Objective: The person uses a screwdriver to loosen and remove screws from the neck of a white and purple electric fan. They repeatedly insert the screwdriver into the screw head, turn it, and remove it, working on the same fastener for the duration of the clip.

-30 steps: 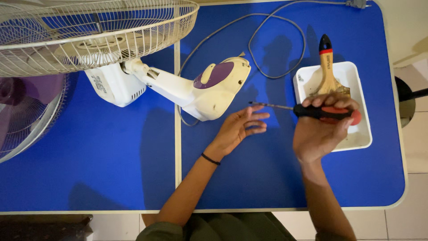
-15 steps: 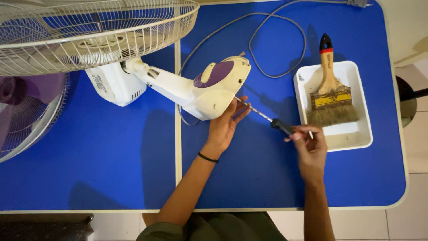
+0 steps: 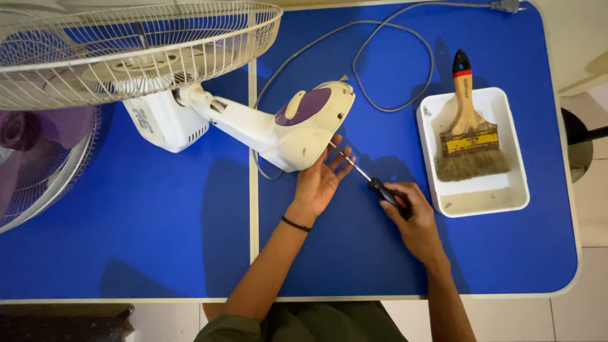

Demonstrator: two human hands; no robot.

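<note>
Since the earlier frames, right hand (image 3: 411, 218) has been leaving the tray and carrying the screwdriver (image 3: 370, 182) across to the fan's base, while left hand (image 3: 322, 180) has been closing in on that base.

Far left: purple fan blade (image 3: 28, 136) is lying off the desk edge behind a second grille. Wire guard (image 3: 133, 50) is lying tilted over the top left of the blue desk (image 3: 158, 240). White motor housing (image 3: 166, 120) is sitting under it, joined by a neck to the white and purple fan base (image 3: 304, 126), which is lying on its side near the desk's middle seam.

Left hand is resting open, fingers spread, cupping the lower edge of the base and steadying it. Right hand is closed around the black handle of the screwdriver; the shaft is running up-left across the left fingers, tip at or just beside the base's underside. Exact contact too small to tell.

Grey power cord (image 3: 392, 63) is looping behind. Far right: white tray (image 3: 506, 190) is holding a paintbrush (image 3: 467, 126).

Step, as judged: seating the driver on a fastener under the base. Next move is calling for a squarely seated tip, then turning while the left hand braces.
</note>
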